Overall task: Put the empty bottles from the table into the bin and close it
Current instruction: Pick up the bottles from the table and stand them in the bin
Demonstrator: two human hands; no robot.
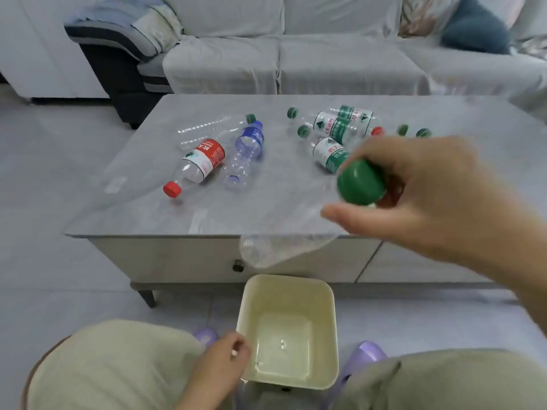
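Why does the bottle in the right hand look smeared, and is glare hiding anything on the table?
Head view: motion blur smears the held bottle and right hand; the table shows soft reflections, yet the red-label bottle stays readable; wide-angle distortion bends the edges.

bin mouth open and unblocked; bottles crowd the table.

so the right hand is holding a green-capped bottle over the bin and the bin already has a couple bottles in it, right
Not quite. The head view shows the bin has no bottles in it yet. The rest holds: the right hand is holding a green-capped bottle over the bin.
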